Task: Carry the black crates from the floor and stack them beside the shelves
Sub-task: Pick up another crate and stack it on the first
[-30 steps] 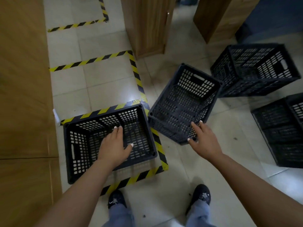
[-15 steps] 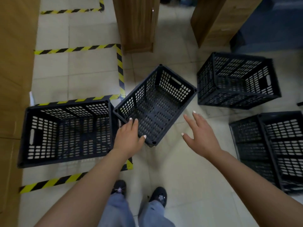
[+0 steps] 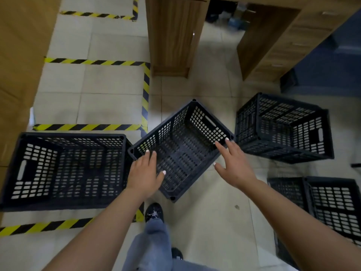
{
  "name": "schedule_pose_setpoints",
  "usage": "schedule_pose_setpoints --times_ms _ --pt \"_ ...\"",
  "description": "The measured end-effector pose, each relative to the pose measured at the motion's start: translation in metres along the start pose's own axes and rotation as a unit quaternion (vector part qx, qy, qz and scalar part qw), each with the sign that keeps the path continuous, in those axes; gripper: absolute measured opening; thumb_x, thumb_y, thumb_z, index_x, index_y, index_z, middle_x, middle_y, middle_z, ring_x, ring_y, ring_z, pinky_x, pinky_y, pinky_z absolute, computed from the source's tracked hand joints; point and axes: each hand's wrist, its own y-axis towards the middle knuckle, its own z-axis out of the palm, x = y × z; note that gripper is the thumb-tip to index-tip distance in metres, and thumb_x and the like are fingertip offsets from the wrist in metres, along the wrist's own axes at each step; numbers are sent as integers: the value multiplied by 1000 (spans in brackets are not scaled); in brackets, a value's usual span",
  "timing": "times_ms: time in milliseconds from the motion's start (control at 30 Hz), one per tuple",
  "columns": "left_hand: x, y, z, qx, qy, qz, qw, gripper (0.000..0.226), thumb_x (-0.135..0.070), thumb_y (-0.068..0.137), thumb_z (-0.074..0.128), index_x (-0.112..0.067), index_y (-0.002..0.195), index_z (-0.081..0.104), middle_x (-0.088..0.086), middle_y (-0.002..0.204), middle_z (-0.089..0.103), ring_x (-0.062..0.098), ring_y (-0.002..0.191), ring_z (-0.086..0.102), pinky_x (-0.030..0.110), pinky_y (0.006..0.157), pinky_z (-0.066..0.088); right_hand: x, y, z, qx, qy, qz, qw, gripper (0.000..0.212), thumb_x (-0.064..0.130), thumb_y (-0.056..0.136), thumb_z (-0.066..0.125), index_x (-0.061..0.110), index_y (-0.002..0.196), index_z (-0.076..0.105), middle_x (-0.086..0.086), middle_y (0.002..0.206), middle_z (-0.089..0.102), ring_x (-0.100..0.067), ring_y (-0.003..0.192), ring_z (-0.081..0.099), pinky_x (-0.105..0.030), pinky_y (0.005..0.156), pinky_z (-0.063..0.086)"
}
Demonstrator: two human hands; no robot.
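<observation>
A black perforated crate (image 3: pixel 181 153) sits skewed on the tiled floor in the middle. My left hand (image 3: pixel 145 175) hovers over its near-left rim, fingers spread, holding nothing. My right hand (image 3: pixel 233 163) reaches over its right rim, fingers apart, also holding nothing. Another black crate (image 3: pixel 64 171) stands at the left inside the yellow-black taped zone, beside the wooden shelf side (image 3: pixel 17 55). A third crate (image 3: pixel 283 128) lies to the right, and more crates (image 3: pixel 330 204) sit at the lower right.
Yellow-black floor tape (image 3: pixel 145 94) marks bays along the left. A wooden cabinet (image 3: pixel 172 36) and a wooden desk (image 3: pixel 273 42) stand at the back. My feet and jeans (image 3: pixel 154 231) are at the bottom centre.
The view has shifted right and closer. My left hand left the left crate and came over the middle crate's near rim; my right hand moved forward to its right rim.
</observation>
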Motion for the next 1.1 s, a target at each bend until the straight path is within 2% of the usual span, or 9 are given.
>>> schedule_pose_setpoints --times_ms 267,433,733,933,1100 --pt "-4 36 -14 -10 -27 -69 997 75 -53 96 33 -11 153 9 11 160 14 27 145 19 41 116 21 -24 78 -26 25 -25 -33 999 69 46 94 47 29 153 15 -6 162 9 -25 149 6 -41 120 13" --pt "-24 45 -3 -5 -60 -143 988 76 -54 96 34 -11 153 9 12 161 11 28 146 18 41 117 20 -50 128 -36 48 -44 -84 994 69 44 94 48 25 153 16 -11 160 13 -28 147 12 -42 119 15" --pt "-76 41 36 -9 -148 -316 937 77 -51 96 39 -6 152 14 18 158 17 31 143 25 39 114 24 -114 187 -48 115 -94 -152 977 70 43 93 49 25 153 17 -12 160 12 -28 147 12 -42 118 17" --pt "-89 44 72 7 -158 -340 927 75 -46 95 45 -2 150 18 21 156 22 35 139 30 40 111 28 -137 213 -27 141 -99 -141 975 71 42 93 52 24 153 18 -13 160 12 -30 147 13 -42 118 17" --pt "-81 72 118 5 -171 -352 920 75 -45 94 45 -2 149 20 25 155 22 38 139 30 44 112 28 -147 238 24 152 -107 -151 971 71 41 94 52 22 153 17 -15 160 14 -31 146 13 -41 117 19"
